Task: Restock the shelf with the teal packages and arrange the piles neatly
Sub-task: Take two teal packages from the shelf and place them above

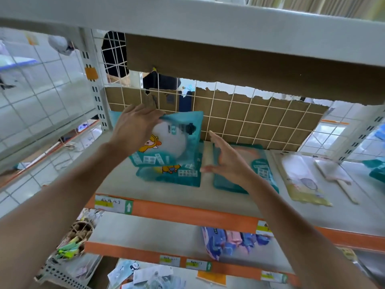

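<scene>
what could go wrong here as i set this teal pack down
The left hand has its grip only on the top edge of the tilted teal package, which could slip free.
The teal package beneath lies askew, so the pile may end crooked.
The open right hand, close to the right teal pile, could nudge it.

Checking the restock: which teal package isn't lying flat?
The teal package in the left hand, held by its top edge, leaning up over the left pile; the right pile lies flat.

On the shelf [166, 197], left pile [168, 176] and right pile [264, 157], apart. Atop left pile, a tilted package [179, 140]. Flat packets [302, 180] further right.
</scene>
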